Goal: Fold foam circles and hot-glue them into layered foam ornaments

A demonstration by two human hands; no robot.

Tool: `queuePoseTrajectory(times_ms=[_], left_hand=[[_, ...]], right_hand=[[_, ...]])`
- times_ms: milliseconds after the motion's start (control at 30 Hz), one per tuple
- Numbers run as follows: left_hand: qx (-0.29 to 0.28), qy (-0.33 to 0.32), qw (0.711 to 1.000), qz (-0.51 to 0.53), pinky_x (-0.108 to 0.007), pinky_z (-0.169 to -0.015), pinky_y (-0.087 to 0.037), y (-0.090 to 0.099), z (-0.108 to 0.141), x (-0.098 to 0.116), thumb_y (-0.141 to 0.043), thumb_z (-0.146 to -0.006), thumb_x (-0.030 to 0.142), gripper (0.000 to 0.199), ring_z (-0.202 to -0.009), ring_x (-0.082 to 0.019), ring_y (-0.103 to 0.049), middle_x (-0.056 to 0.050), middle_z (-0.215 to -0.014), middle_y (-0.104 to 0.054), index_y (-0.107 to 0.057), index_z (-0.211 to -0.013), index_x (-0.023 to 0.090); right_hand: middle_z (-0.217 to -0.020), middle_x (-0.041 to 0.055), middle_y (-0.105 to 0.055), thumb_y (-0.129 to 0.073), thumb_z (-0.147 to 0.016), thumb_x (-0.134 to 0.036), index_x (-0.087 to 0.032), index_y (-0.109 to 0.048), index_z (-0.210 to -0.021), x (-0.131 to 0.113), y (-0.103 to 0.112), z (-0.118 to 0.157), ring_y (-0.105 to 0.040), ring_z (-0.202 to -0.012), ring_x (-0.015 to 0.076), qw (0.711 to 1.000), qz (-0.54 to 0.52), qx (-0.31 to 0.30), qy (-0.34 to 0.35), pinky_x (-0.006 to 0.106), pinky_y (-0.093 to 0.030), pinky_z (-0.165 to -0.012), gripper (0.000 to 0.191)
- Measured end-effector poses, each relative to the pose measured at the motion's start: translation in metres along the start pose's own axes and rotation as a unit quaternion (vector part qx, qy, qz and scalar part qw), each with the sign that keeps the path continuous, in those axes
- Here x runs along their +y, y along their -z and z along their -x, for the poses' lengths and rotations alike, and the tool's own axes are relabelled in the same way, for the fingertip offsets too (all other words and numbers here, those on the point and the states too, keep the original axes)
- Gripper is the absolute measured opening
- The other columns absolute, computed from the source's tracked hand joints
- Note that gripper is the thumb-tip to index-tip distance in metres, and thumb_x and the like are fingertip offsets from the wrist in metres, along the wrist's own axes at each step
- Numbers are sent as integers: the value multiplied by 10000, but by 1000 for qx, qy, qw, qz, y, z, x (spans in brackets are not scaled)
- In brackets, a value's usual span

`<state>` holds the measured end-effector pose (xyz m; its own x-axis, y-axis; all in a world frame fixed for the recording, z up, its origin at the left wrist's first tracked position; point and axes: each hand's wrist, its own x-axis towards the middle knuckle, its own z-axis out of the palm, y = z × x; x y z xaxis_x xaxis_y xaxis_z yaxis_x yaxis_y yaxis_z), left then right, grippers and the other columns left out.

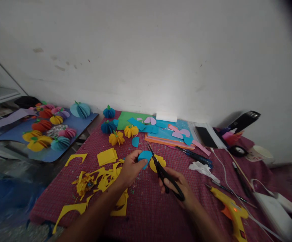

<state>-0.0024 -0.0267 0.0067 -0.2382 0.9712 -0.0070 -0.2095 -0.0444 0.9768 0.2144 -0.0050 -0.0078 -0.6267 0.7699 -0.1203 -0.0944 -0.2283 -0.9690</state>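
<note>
Between the thumb and fingers of my left hand (133,165) is a piece of blue paper (145,158). My right hand (177,185) is closed round the black handles of a pair of scissors (162,172). The blades point up and left, close against the right edge of the blue paper; whether they touch it I cannot tell. Beneath the scissors lie yellow paper rounds (160,162), partly covered. A blue half-round (135,142) rests on the cloth just beyond my left hand. Yellow paper offcuts (108,178) are heaped to the left, partly behind my left forearm.
A yellow glue gun (233,211) with a lit orange light lies at right, near a white crumpled tissue (203,169) and a cable. Coloured sheets (171,139) and a phone (205,136) are at the back. Paper pumpkins (116,138) stand at left, several more on a blue board (85,126).
</note>
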Motion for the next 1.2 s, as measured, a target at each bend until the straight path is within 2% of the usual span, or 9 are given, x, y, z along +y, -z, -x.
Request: queuePoseTrajectory(times_ms=[300, 467, 567, 667, 800, 1000, 1200], left_hand=[[-17, 20, 999, 29, -214, -570, -401, -1, -2, 1, -719, -717, 251, 122, -585, -107, -495, 28, -637, -578, -641, -771, 174], [-21, 47, 999, 15, -207, -512, -379, 0, -1, 1, -720, -761, 349, 197, -532, -99, -482, 28, -610, -577, -622, -764, 178], [-8, 54, 998, -5, -198, -472, -341, 1, -2, 0, -725, -770, 396, 259, -496, -86, -437, 40, -570, -525, -596, -720, 177], [-4, 59, 998, 3, -192, -449, -317, 1, -2, 2, -739, -732, 365, 265, -475, -75, -400, 54, -544, -468, -566, -667, 175], [-12, 71, 997, 4, -189, -450, -331, 1, -2, 6, -720, -714, 344, 243, -472, -73, -403, 58, -543, -469, -556, -660, 173], [-14, 91, 995, -33, -193, -436, -331, 1, 0, 11, -682, -729, 359, 243, -460, -75, -403, 59, -527, -466, -541, -663, 173], [-13, 94, 994, -49, -193, -429, -321, 4, -2, 4, -666, -739, 356, 227, -459, -72, -406, 58, -543, -475, -550, -680, 170]], right_hand=[[-794, 27, -661, -741, -833, -423, -195, -690, -1137, -7, 0, -1, -586, -621, 137, 1000, 16, -7, -8, 256, -439, -582, 383], [-758, 19, -637, -747, -815, -449, -193, -708, -1087, -12, -4, -2, -546, -578, 126, 999, 44, -21, -16, 249, -431, -543, 376], [-768, 22, -642, -752, -807, -448, -197, -702, -1119, -14, -6, -1, -547, -587, 131, 998, 54, -25, -19, 255, -434, -552, 404], [-774, 24, -642, -748, -812, -449, -192, -705, -1115, -16, -6, 0, -549, -598, 132, 997, 62, -35, -23, 255, -431, -560, 399], [-809, 38, -664, -727, -835, -449, -181, -696, -1118, -13, -3, 1, -583, -636, 146, 996, 68, -55, -20, 259, -436, -586, 391], [-854, 52, -682, -692, -887, -415, -174, -641, -1200, 0, 5, 2, -619, -688, 154, 997, 22, -73, -21, 274, -461, -644, 398], [-842, 46, -680, -705, -874, -421, -172, -652, -1174, -7, 4, 1, -619, -671, 144, 995, 55, -74, -25, 259, -453, -623, 393]])
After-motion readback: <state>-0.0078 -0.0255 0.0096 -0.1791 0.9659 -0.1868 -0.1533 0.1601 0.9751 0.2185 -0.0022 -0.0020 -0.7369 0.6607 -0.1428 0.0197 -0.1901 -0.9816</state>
